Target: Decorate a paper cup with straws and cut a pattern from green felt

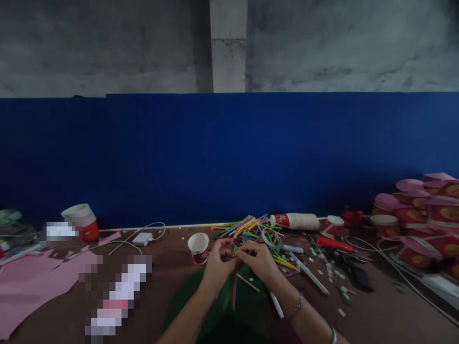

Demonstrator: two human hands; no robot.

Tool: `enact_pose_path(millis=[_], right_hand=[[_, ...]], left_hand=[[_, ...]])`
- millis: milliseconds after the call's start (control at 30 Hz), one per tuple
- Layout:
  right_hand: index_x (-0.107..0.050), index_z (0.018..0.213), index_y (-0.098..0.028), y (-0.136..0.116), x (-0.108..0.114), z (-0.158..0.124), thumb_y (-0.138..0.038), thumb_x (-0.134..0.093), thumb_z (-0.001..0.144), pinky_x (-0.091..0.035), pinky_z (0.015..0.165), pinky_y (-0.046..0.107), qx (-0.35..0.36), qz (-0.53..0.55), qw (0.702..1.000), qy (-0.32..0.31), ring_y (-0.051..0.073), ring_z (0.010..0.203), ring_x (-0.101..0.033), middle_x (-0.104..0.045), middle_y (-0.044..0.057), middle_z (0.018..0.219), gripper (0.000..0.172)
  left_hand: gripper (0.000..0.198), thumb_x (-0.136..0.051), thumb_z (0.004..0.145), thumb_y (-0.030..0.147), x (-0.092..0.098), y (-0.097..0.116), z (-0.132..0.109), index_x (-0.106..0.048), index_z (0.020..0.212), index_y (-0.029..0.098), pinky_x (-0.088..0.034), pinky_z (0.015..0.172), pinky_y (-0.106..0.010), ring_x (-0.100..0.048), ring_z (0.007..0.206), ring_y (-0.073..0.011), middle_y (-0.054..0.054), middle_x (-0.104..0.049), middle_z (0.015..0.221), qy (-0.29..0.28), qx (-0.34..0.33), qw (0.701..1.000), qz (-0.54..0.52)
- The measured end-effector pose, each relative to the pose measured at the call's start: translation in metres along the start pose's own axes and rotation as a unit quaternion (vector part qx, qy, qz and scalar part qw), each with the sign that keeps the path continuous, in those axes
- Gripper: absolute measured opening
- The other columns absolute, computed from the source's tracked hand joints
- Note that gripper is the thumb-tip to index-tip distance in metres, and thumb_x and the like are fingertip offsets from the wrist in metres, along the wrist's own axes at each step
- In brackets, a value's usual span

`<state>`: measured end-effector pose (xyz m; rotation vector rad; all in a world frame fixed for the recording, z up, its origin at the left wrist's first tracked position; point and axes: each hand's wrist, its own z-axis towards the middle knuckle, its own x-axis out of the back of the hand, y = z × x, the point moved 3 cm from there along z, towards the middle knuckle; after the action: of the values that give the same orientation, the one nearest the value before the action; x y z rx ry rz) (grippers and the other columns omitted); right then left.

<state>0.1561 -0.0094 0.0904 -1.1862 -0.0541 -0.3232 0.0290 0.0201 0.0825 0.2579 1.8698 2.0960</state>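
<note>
Left hand [219, 263] and right hand [257, 258] pinch thin strips [234, 291], seemingly for steadiness; colourful sticks [244, 228] lie beyond, likely for reach

Dim all over on my feed, the light soft and murky. I'm seeing a dark band beside the pale pillar [228, 52], while the blue board [229, 153] runs deep at left, lighter far right. Blocky pixels mask two patches at left. Fine detail goes mushy around the left hand [218, 263] and right hand [258, 260]; the corners sink darker.
</note>
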Motion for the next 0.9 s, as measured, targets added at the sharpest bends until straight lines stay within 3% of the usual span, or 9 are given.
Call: enact_pose_path(millis=[200, 367, 533, 700, 800, 900], right_hand=[[-0.059, 0.057, -0.017, 0.002, 0.014, 0.002, -0.034, -0.06, 0.073, -0.036, 0.054, 0.023, -0.015, -0.006, 0.999, 0.05, 0.012, 0.055, -0.048, -0.053, -0.002, 0.055, 0.023], [-0.06, 0.066, -0.017, 0.005, 0.014, 0.004, -0.037, -0.063, 0.07, -0.037, 0.053, 0.022, -0.054, 0.034, 0.998, -0.011, 0.012, 0.056, -0.05, -0.055, -0.003, 0.058, 0.02], [-0.056, 0.066, -0.018, 0.014, 0.018, 0.007, -0.041, -0.064, 0.069, -0.041, 0.053, 0.023, -0.075, 0.079, 0.994, -0.013, 0.013, 0.056, -0.053, -0.056, -0.003, 0.057, 0.025], [-0.052, 0.07, -0.018, 0.011, 0.02, 0.005, -0.048, -0.064, 0.069, -0.04, 0.047, 0.021, -0.128, 0.149, 0.98, 0.02, 0.012, 0.051, -0.054, -0.057, -0.003, 0.056, 0.032], [-0.053, 0.069, -0.018, 0.005, 0.021, 0.004, -0.051, -0.065, 0.067, -0.038, 0.044, 0.02, -0.125, 0.151, 0.979, 0.05, 0.011, 0.047, -0.052, -0.054, -0.004, 0.052, 0.036], [-0.055, 0.071, -0.017, 0.002, 0.021, 0.004, -0.051, -0.064, 0.068, -0.033, 0.04, 0.02, -0.103, 0.124, 0.985, 0.057, 0.01, 0.046, -0.049, -0.053, -0.004, 0.053, 0.035]], left_hand=[[0.026, -0.077, 0.056, 0.026, -0.001, -0.007, 0.001, -0.057, 0.068, 0.015, -0.042, 0.049, -0.021, -0.056, 0.056, -0.0131, 0.001, -0.059, 0.059, -0.038, 0.057, 0.997, 0.039], [0.022, -0.076, 0.056, 0.024, -0.003, -0.006, 0.0, -0.057, 0.062, 0.015, -0.038, 0.046, -0.02, -0.051, 0.05, -0.0105, 0.003, -0.057, 0.055, -0.045, 0.056, 0.997, 0.029], [0.024, -0.074, 0.059, 0.019, -0.001, -0.003, 0.0, -0.062, 0.079, 0.015, -0.032, 0.046, -0.018, -0.046, 0.048, -0.0072, 0.004, -0.055, 0.056, -0.095, 0.079, 0.992, -0.014], [0.033, -0.073, 0.062, 0.018, -0.001, 0.001, -0.004, -0.061, 0.093, 0.017, -0.04, 0.06, -0.019, -0.057, 0.067, -0.0109, -0.001, -0.063, 0.079, -0.159, 0.099, 0.977, -0.107], [0.035, -0.073, 0.063, 0.02, -0.004, 0.002, -0.007, -0.061, 0.097, 0.018, -0.043, 0.067, -0.023, -0.06, 0.074, -0.0134, -0.003, -0.064, 0.086, -0.15, 0.104, 0.973, -0.143], [0.036, -0.075, 0.062, 0.023, -0.007, 0.003, -0.007, -0.061, 0.094, 0.016, -0.043, 0.062, -0.022, -0.06, 0.069, -0.0135, -0.003, -0.065, 0.079, -0.124, 0.101, 0.981, -0.108]])
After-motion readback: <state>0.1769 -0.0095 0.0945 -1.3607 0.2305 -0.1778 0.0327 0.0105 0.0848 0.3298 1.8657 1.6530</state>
